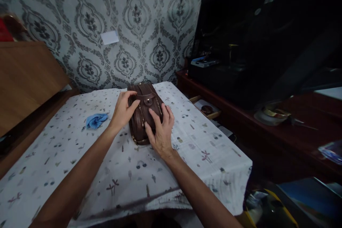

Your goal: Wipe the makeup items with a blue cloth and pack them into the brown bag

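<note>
A dark brown leather bag [148,114] with a short handle, a round metal clasp and gold-toned zips lies on the cloth-covered table. My left hand [124,109] touches the bag's upper left side near the handle, its thumb and forefinger apart. Over the bag's front right part rests my right hand [161,128], fingers spread and touching the leather beside the zip. Left of the bag, a crumpled blue cloth [96,120] lies by itself.
The white printed tablecloth [197,181] hangs over the near edge. At the left stands a wooden panel [29,78]. A large black screen [256,42] stands on a dark red cabinet [267,131] at right, with an open drawer [213,114] below. A patterned wall [136,39] rises behind.
</note>
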The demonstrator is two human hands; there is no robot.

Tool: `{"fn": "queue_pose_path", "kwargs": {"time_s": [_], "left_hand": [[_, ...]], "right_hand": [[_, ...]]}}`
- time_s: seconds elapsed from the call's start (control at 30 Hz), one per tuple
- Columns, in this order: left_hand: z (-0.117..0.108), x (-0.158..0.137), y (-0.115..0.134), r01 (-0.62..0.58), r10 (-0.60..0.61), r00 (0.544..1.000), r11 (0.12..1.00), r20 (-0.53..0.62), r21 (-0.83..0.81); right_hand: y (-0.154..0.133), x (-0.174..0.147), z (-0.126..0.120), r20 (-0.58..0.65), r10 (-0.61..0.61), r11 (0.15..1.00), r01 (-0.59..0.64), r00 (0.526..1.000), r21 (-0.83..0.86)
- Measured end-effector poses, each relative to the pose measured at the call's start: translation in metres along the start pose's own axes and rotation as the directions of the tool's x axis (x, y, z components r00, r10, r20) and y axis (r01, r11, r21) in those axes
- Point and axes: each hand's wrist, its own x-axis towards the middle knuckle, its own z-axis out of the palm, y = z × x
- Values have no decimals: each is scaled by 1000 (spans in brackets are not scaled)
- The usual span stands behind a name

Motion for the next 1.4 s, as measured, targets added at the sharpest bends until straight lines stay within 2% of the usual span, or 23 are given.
{"fn": "queue_pose_path", "kwargs": {"time_s": [0.13, 0.27, 0.4, 0.5, 0.67, 0.77, 0.93, 1.1, 1.4], "left_hand": [[0, -17, -4, 10, -8, 999, 999, 39, -50], [-5, -12, -11, -32, 36, 994, 999, 103, -35], [-9, -3, -11, 4, -5, 989, 1000, 149, 9], [-10, 1, -4, -9, 3, 993, 999, 119, 52], [-8, 11, 6, -103, 99, 995, 979, 34, 178], [-5, 20, 5, -92, 99, 995, 969, -18, 227], [0, 23, 1, 0, 8, 997, 995, -78, 99], [-4, 14, 4, -101, 108, 992, 988, -57, 118], [-8, 3, 4, -172, 177, 983, 981, -53, 84]], "right_hand": [[0, -1, -1, 9, 3, 1000, -3, 1000, 10], [1, -1, 0, 15, 6, 1000, -6, 1000, 2], [2, -2, 1, 15, 8, 1000, -8, 1000, -16], [2, -2, 3, 12, -4, 1000, 4, 1000, -29], [2, -3, 4, 8, -16, 998, 16, 1000, -61], [1, -3, 4, 16, -4, 997, 5, 1000, -72], [1, -3, 4, 26, 5, 997, -3, 1000, -81], [1, -2, 4, 34, 20, 996, -18, 999, -83], [0, -1, 1, 49, 28, 995, -23, 998, -93]]}}
